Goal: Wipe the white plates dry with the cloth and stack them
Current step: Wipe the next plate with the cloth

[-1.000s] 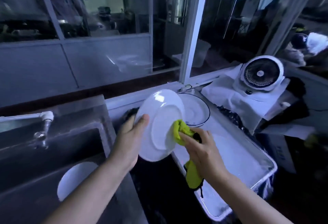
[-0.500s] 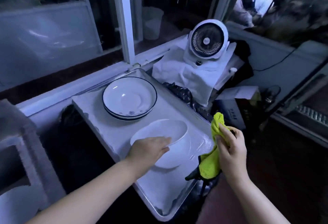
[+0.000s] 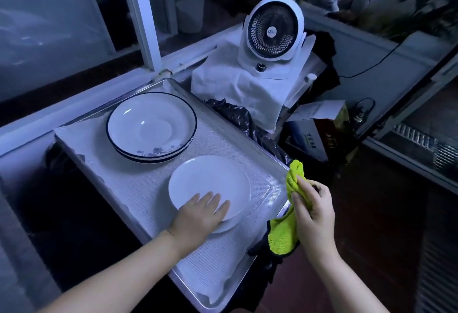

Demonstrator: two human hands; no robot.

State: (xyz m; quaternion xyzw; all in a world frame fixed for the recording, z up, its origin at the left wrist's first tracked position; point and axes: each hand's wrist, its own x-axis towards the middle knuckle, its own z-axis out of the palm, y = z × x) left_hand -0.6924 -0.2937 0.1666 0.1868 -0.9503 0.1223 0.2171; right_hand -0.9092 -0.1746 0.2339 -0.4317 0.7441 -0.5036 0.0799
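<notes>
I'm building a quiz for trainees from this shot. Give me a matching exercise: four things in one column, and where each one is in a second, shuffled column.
Things
1. plain white plate
2. blue-rimmed plates
3. yellow-green cloth
4. fan

Places
A. gripped by the right hand
B. on a white sheet beyond the tray
C. under the flat left hand
D. stacked at the tray's far end

Pairs: 1-C, 2-D, 3-A, 4-B

The left hand [image 3: 198, 216] and right hand [image 3: 313, 210] are bare, as are both forearms.
</notes>
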